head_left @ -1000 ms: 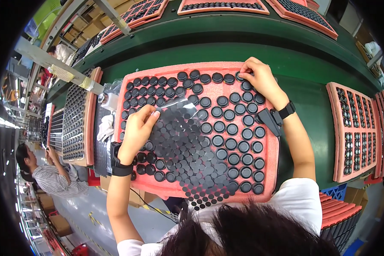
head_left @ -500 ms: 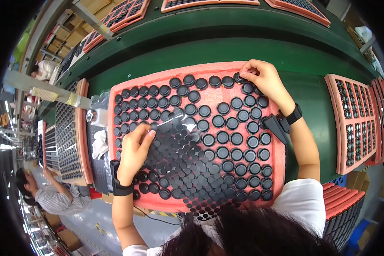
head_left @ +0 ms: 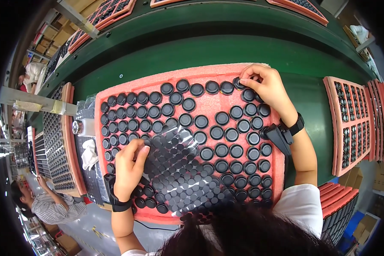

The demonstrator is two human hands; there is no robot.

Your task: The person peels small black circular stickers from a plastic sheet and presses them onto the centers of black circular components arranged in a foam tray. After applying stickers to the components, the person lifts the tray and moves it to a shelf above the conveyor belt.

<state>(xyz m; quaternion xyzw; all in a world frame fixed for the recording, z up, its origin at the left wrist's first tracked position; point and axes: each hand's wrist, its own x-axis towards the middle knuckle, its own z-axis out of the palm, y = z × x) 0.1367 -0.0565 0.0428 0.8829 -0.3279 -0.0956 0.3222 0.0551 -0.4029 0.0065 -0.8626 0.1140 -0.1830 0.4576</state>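
A pink foam tray (head_left: 170,76) lies before me with rows of round black caps (head_left: 221,150) in it. Across its lower middle hangs a clear plastic sheet (head_left: 179,175) covered with small black discs. My left hand (head_left: 131,165) pinches the sheet's upper left edge between thumb and fingers. At the tray's far right corner my right hand (head_left: 264,87) has its thumb and forefinger closed at the edge of a black cap (head_left: 239,82). Whatever lies between those fingertips is too small or hidden to make out. My hair covers part of the near edge.
The tray rests on a green work surface (head_left: 179,49). Another pink tray of round parts (head_left: 350,123) stands at the right, above stacked pink trays (head_left: 337,200). At the left are a white cloth (head_left: 89,154), more filled trays (head_left: 57,141) and a seated person (head_left: 57,205).
The view has shifted slightly. My left hand and the plastic sheet sit lower and further left in the picture. My right fingers stay at the same corner cap.
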